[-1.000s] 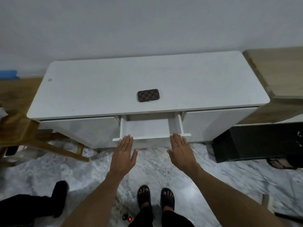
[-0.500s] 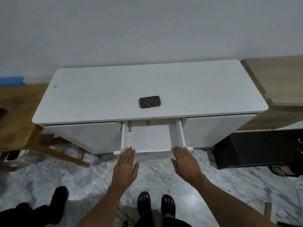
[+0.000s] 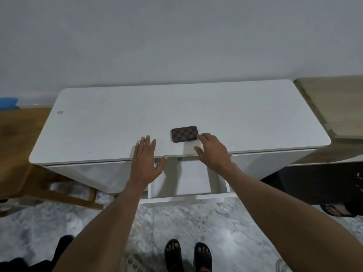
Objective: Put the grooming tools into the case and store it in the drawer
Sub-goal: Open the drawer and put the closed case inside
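Observation:
A small brown checkered case (image 3: pixel 183 134) lies shut on top of the white cabinet (image 3: pixel 110 122), near its front edge. Below it the middle drawer (image 3: pixel 188 197) stands pulled out, and its inside looks bare. My right hand (image 3: pixel 213 152) hovers at the case's right corner, fingers spread, a fingertip at or just beside its edge. My left hand (image 3: pixel 146 160) is flat and open over the cabinet's front edge, left of the case. No loose grooming tools are in sight.
A wooden table (image 3: pixel 17 146) stands at the left, a light wood surface (image 3: pixel 337 107) at the right with a black box (image 3: pixel 322 183) under it. My sandalled feet (image 3: pixel 187 254) stand on marble floor. Another person's foot (image 3: pixel 337 210) shows at right.
Both hands left the drawer front and rose over the cabinet top; the right one reached the case. The drawer is pulled further out than a second ago. The camera moved closer.

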`<state>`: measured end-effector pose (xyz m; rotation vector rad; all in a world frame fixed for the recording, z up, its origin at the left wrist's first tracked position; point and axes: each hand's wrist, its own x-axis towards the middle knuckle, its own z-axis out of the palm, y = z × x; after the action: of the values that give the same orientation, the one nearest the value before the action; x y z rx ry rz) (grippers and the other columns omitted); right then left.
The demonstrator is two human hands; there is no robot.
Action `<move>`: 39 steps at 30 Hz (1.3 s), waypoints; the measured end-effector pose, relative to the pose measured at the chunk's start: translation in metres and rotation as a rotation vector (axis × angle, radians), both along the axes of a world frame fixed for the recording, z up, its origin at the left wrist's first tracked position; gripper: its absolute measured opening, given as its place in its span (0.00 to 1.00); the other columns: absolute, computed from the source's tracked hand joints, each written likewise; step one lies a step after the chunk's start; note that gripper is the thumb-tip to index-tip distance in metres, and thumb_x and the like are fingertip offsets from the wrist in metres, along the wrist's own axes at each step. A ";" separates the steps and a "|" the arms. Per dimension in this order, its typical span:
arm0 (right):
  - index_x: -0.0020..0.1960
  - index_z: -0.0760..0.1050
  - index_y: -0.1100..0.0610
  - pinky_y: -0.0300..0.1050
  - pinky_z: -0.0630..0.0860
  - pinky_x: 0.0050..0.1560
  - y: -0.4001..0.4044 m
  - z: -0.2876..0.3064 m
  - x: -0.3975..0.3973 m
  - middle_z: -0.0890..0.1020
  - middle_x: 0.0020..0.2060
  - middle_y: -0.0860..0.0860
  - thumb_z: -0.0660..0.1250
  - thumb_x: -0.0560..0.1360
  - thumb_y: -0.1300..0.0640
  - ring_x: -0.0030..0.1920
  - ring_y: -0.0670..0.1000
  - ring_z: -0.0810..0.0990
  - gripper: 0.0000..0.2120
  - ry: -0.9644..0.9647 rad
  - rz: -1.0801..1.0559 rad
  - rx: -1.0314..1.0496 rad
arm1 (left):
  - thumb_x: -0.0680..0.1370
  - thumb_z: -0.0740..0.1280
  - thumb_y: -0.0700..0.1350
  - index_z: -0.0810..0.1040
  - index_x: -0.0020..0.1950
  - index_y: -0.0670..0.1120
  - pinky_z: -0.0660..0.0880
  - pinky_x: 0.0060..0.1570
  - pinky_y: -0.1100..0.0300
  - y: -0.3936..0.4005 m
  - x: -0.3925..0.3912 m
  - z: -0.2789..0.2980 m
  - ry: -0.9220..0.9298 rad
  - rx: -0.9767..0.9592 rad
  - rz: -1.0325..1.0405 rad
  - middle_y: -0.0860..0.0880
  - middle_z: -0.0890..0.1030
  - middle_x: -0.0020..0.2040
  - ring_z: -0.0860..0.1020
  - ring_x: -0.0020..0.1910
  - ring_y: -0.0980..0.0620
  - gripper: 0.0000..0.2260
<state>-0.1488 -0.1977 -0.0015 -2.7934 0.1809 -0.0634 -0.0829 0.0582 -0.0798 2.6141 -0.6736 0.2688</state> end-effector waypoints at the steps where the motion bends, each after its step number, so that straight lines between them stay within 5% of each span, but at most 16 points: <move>1: 0.71 0.68 0.56 0.54 0.78 0.51 0.001 0.000 0.011 0.74 0.66 0.54 0.64 0.78 0.51 0.64 0.57 0.73 0.22 0.001 0.001 0.008 | 0.81 0.59 0.64 0.69 0.78 0.38 0.55 0.81 0.41 -0.002 0.011 -0.001 0.018 0.002 0.004 0.37 0.64 0.81 0.59 0.82 0.37 0.36; 14: 0.73 0.65 0.55 0.56 0.74 0.63 0.004 -0.026 0.084 0.70 0.71 0.54 0.71 0.72 0.45 0.71 0.59 0.67 0.35 0.117 0.137 0.007 | 0.81 0.54 0.71 0.63 0.82 0.40 0.55 0.80 0.40 -0.002 0.061 -0.031 -0.086 0.200 0.017 0.36 0.61 0.82 0.59 0.82 0.37 0.42; 22: 0.72 0.67 0.51 0.54 0.78 0.51 0.004 -0.025 0.087 0.75 0.62 0.53 0.70 0.72 0.43 0.62 0.58 0.72 0.32 0.137 0.147 -0.060 | 0.80 0.54 0.72 0.64 0.82 0.40 0.55 0.80 0.40 -0.005 0.060 -0.026 -0.079 0.222 0.034 0.37 0.62 0.82 0.60 0.82 0.38 0.42; 30: 0.66 0.71 0.51 0.52 0.78 0.50 0.008 -0.014 0.067 0.75 0.54 0.53 0.70 0.69 0.42 0.55 0.56 0.74 0.28 0.205 0.101 -0.026 | 0.80 0.54 0.71 0.65 0.81 0.39 0.57 0.80 0.40 -0.004 0.060 -0.025 -0.089 0.231 0.024 0.36 0.64 0.81 0.62 0.81 0.36 0.42; 39: 0.66 0.71 0.50 0.52 0.80 0.42 0.009 -0.020 -0.004 0.75 0.56 0.51 0.70 0.68 0.40 0.56 0.54 0.73 0.30 0.102 0.143 -0.045 | 0.79 0.48 0.74 0.61 0.82 0.40 0.52 0.81 0.40 -0.005 0.057 -0.019 0.011 0.253 0.011 0.36 0.60 0.82 0.57 0.82 0.36 0.45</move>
<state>-0.1525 -0.1887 -0.0220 -2.8468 0.0033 0.1106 -0.0255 0.0536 -0.0993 2.8578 -0.7321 0.1824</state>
